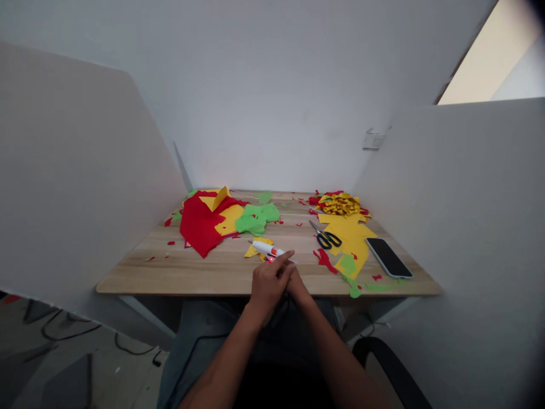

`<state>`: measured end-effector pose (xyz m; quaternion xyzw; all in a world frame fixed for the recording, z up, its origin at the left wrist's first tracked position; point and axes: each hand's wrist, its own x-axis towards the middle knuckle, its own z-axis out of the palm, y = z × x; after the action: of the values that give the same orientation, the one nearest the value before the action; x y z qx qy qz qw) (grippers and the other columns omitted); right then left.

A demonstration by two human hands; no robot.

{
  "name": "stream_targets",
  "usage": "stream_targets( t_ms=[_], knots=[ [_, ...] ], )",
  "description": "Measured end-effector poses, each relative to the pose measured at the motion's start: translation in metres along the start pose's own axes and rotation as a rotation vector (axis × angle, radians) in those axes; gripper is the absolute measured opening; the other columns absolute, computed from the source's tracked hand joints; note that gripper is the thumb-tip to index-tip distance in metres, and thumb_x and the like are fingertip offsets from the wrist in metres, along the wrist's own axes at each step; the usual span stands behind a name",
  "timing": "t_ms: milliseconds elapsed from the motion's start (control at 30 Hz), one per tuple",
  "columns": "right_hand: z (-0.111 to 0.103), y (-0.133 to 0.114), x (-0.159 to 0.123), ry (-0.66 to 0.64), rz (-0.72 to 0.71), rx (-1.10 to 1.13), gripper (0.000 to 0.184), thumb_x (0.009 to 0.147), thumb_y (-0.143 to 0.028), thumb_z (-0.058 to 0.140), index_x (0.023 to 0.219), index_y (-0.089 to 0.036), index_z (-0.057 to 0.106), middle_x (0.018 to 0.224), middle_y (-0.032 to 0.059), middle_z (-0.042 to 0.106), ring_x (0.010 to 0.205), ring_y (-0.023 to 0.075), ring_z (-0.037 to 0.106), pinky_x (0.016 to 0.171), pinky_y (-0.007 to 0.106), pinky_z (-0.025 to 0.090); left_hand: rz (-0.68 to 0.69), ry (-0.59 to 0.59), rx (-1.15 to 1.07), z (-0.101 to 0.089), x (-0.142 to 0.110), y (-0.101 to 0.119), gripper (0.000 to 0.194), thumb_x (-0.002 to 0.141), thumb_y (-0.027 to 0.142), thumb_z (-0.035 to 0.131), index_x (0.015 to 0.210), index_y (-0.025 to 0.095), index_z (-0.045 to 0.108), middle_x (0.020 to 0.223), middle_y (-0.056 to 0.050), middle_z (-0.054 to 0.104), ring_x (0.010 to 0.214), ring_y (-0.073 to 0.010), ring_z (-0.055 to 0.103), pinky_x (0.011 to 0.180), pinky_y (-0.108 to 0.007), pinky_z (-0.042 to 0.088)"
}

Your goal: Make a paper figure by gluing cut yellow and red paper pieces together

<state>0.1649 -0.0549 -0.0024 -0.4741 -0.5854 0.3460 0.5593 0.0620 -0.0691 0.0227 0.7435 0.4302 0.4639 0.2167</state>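
Observation:
My left hand (pixel 268 279) lies at the table's front edge, partly over my right hand (pixel 295 280), and the two touch. The left forefinger is stretched out to the right; its other fingers are partly hidden. My right hand's fingers are mostly hidden behind the left. Just beyond both hands lies a white glue gun (pixel 264 248) with a narrow tip pointing left and a small red light near its rear. Its rear end is close to my left fingertips; I cannot tell whether they touch it. Pieces of yellow paper (pixel 252 251) are under and around its front.
Red paper (pixel 200 224) and green paper (pixel 259 218) lie at the left. Black-handled scissors (pixel 327 238) rest beside yellow sheets (pixel 351 236), with a crumpled yellow paper bundle (pixel 340 203) behind. A phone (pixel 388 257) lies at the right. White partitions (pixel 85 170) flank the wooden table (pixel 179 278).

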Motion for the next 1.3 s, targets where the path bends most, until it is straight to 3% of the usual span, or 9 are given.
stream_targets(
  t_ms=[100,233,367,633,800,1000,1067,1200,1300],
  knots=[
    [0.003,0.011,0.01,0.004,0.058,-0.009,0.008,0.071,-0.021,0.065,0.072,-0.015,0.07,0.064,0.0028,0.069,0.063,0.0172,0.063,0.063,0.026,0.052,-0.083,0.129,-0.256,-0.009,0.001,-0.018,0.026,0.083,0.04,0.063,0.096,0.019,0.074,0.066,-0.002,0.071,0.058,-0.0139,0.061,0.062,-0.024,0.048],
    [0.008,0.018,0.015,0.027,0.139,0.026,0.032,0.078,-0.04,0.064,0.091,-0.011,0.07,0.057,0.0022,0.065,0.047,0.0156,0.056,0.046,0.025,0.046,-0.212,0.296,-0.293,-0.024,0.007,-0.044,0.03,0.083,0.045,0.062,0.072,0.018,0.061,0.049,0.005,0.053,0.044,-0.0103,0.046,0.046,-0.021,0.037],
    [0.01,0.013,0.018,0.049,0.139,0.08,0.046,0.078,-0.053,0.063,0.093,-0.01,0.07,0.059,0.004,0.066,0.05,0.018,0.059,0.048,0.028,0.048,-0.246,0.244,-0.323,-0.03,0.011,-0.056,0.047,0.088,0.046,0.055,0.051,0.019,0.044,0.042,0.006,0.041,0.043,-0.0093,0.038,0.046,-0.021,0.033],
    [0.026,-0.006,0.048,-0.011,0.086,0.153,0.053,0.082,-0.06,0.055,0.098,-0.013,0.072,0.089,0.011,0.074,0.089,0.0255,0.068,0.079,0.035,0.053,-0.2,-0.085,-0.521,-0.013,0.022,-0.056,0.044,0.082,0.051,0.063,0.101,0.013,0.07,0.096,-0.01,0.073,0.088,-0.022,0.064,0.08,-0.03,0.049],
    [0.024,-0.015,0.061,-0.29,0.092,0.134,0.047,0.083,-0.054,0.059,0.106,-0.015,0.072,0.102,0.0078,0.073,0.095,0.0234,0.066,0.085,0.034,0.051,-0.311,-0.082,-0.703,-0.011,0.019,-0.067,0.057,0.081,0.055,0.062,0.12,0.014,0.06,0.108,-0.013,0.069,0.096,-0.0235,0.063,0.082,-0.032,0.05],
    [-0.044,-0.017,0.131,-0.889,0.094,-0.155,0.048,0.061,-0.03,0.086,0.107,-0.022,0.074,0.101,0.0012,0.076,0.087,0.0191,0.069,0.078,0.029,0.055,-0.41,-0.024,-0.808,-0.015,0.013,-0.069,0.048,0.076,0.049,0.071,0.108,0.015,0.063,0.095,-0.007,0.069,0.088,-0.0205,0.061,0.078,-0.029,0.047],
    [-0.065,-0.008,0.167,-0.59,0.086,-0.628,0.031,0.076,-0.031,0.076,0.106,-0.028,0.074,0.104,-0.0019,0.076,0.09,0.0151,0.069,0.082,0.025,0.053,-0.448,0.008,-0.826,-0.015,0.013,-0.068,0.047,0.072,0.052,0.072,0.099,0.015,0.062,0.083,-0.004,0.066,0.076,-0.0175,0.059,0.071,-0.028,0.045],
    [-0.102,0.027,0.224,-0.166,0.168,-0.931,0.028,0.095,-0.022,0.053,0.117,-0.013,0.067,0.119,0.0141,0.069,0.11,0.0231,0.063,0.094,0.035,0.048,-0.485,-0.006,-0.836,-0.015,0.013,-0.067,0.046,0.074,0.051,0.069,0.1,0.014,0.06,0.074,-0.002,0.063,0.067,-0.0151,0.054,0.067,-0.028,0.042],
    [-0.134,0.055,0.244,0.022,0.255,-1.109,0.03,0.095,-0.032,0.059,0.121,-0.016,0.06,0.125,0.0101,0.062,0.11,0.0244,0.061,0.094,0.047,0.05,-0.499,-0.038,-0.806,-0.018,0.01,-0.067,0.042,0.079,0.048,0.066,0.103,0.015,0.059,0.081,-0.005,0.065,0.075,-0.0172,0.056,0.073,-0.03,0.042]
  ],
)
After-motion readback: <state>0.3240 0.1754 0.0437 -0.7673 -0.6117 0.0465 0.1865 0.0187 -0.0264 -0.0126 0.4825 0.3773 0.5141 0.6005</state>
